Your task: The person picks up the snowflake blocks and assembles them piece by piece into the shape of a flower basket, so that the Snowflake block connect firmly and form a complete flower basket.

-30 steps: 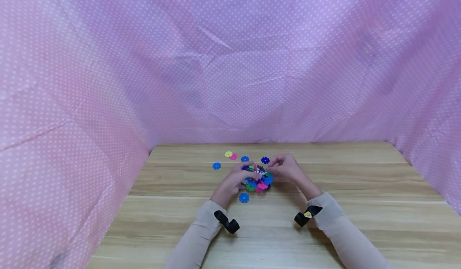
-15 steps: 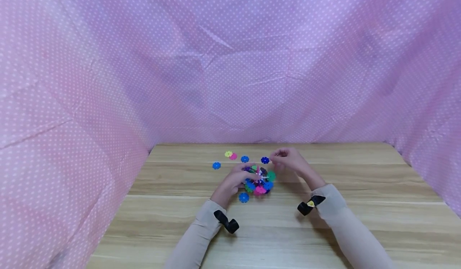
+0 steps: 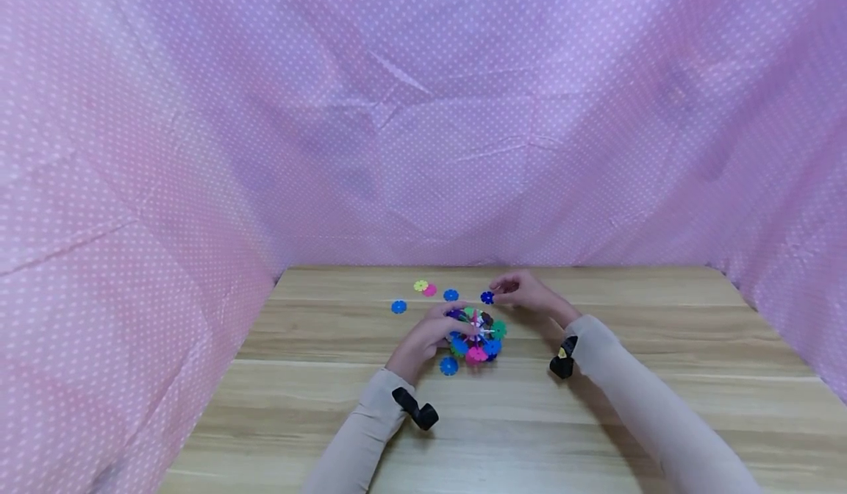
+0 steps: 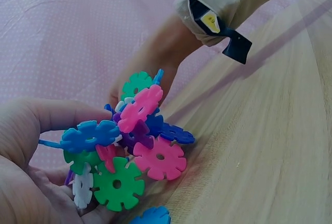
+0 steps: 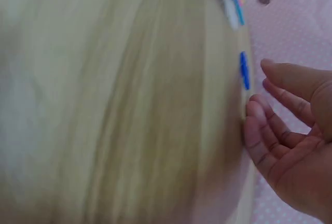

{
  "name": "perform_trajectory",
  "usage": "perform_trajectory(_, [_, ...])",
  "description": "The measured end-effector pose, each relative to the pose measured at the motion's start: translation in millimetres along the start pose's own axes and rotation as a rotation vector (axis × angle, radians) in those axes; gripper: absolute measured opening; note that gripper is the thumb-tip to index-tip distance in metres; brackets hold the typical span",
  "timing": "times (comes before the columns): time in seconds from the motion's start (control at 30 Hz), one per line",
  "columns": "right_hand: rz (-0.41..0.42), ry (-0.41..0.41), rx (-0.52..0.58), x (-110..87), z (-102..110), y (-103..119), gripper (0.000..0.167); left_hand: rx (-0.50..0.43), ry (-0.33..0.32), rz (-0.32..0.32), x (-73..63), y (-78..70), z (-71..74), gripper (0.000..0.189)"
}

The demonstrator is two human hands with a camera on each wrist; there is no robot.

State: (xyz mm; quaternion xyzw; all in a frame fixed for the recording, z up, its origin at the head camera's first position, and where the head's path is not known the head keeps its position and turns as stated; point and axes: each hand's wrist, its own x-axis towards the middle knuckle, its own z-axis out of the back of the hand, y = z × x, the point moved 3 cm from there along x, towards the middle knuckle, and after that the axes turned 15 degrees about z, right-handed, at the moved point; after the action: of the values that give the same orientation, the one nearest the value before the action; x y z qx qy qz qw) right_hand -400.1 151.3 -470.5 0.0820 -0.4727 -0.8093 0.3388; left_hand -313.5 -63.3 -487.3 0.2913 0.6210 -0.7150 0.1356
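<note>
My left hand (image 3: 430,330) grips a round cluster of interlocked flower-shaped plastic discs (image 3: 476,354). In the left wrist view, its thumb and fingers are around one side of the cluster, where green discs (image 4: 119,185), pink and blue ones show. Beyond the cluster, at its far right, my right hand (image 3: 527,293) is beside a dark blue disc (image 3: 487,298) on the table. The right wrist view has that hand (image 5: 295,156) with loosely bent fingers, a gap between thumb and fingertips and nothing held; the blue disc (image 5: 244,71) lies just past the fingertips.
Loose discs lie on the wooden table (image 3: 317,391): a blue one (image 3: 448,366) in front of the cluster, two blue ones behind, and a yellow disc (image 3: 420,286) overlapping a pink disc (image 3: 431,290). Pink dotted cloth (image 3: 423,148) hangs behind and at the sides.
My right hand has left the cluster, moving away from it and then left to the dark blue disc. The left hand keeps its grip in nearly the same place.
</note>
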Motion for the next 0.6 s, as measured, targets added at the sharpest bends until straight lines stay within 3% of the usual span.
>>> perform_trajectory(0.37, [0.062,0.073,-0.106,11.0,-5,-7,0.029,-0.009,0.028,-0.026,0.7,0.1,-0.1,0.062])
perform_trajectory(0.6, [0.079,0.084,-0.078,9.2,-2,-5,0.024,0.004,0.032,-0.023,1.6,0.6,1.7,0.064])
